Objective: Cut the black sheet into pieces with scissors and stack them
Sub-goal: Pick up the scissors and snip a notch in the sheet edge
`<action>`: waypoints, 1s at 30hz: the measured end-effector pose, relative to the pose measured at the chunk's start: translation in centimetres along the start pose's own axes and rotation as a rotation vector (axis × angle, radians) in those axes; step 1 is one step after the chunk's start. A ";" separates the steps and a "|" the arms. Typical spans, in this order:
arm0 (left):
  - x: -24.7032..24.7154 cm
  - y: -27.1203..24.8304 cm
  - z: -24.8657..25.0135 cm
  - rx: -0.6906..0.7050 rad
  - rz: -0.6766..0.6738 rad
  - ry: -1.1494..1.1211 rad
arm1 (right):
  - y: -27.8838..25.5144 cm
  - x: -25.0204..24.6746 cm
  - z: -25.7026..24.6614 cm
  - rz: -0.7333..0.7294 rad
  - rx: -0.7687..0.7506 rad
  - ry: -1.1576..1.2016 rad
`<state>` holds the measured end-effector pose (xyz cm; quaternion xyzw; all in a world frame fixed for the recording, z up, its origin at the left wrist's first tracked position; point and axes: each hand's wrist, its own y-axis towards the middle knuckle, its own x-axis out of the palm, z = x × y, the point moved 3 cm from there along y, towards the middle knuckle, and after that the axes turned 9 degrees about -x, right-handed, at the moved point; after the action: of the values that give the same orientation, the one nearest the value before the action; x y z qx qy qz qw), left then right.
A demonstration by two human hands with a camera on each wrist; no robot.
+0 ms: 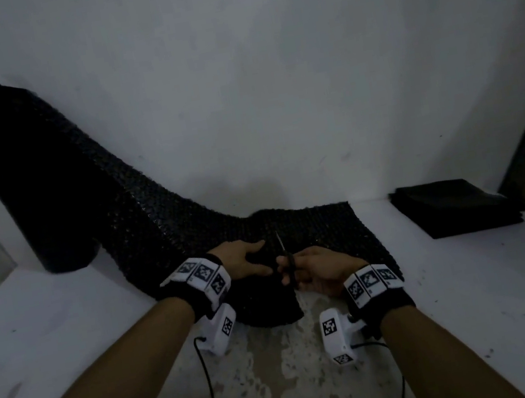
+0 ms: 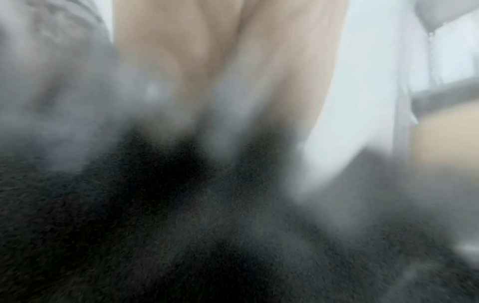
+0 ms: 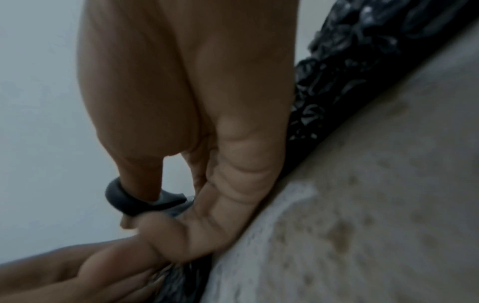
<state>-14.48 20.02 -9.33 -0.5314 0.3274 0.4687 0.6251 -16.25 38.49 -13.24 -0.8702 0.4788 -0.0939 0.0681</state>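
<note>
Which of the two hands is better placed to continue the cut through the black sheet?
The right hand: it already holds the scissors, blades pointing into the black sheet. The left hand rests flat on the sheet beside the cut line, so it probably only steadies it.

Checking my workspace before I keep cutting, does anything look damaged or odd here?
Yes: the white work surface in front of the black sheet is worn or stained in a mottled brownish patch between your forearms. Otherwise nothing stands out.

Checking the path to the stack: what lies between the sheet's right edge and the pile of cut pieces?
Only bare white tabletop, in the head view.
</note>
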 end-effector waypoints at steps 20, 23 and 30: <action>-0.4 1.4 3.1 -0.056 0.029 0.096 | -0.5 -0.4 0.2 -0.064 0.055 -0.077; 0.3 1.6 2.5 -0.072 0.024 0.112 | -0.4 -0.6 0.1 -0.085 0.053 -0.061; 0.3 1.1 1.7 -0.037 0.071 0.132 | -0.1 -0.7 -0.8 -0.095 0.097 -0.063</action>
<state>-15.54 21.72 -9.63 -0.5609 0.3778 0.4605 0.5751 -16.74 39.10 -12.55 -0.8902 0.4295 -0.0925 0.1207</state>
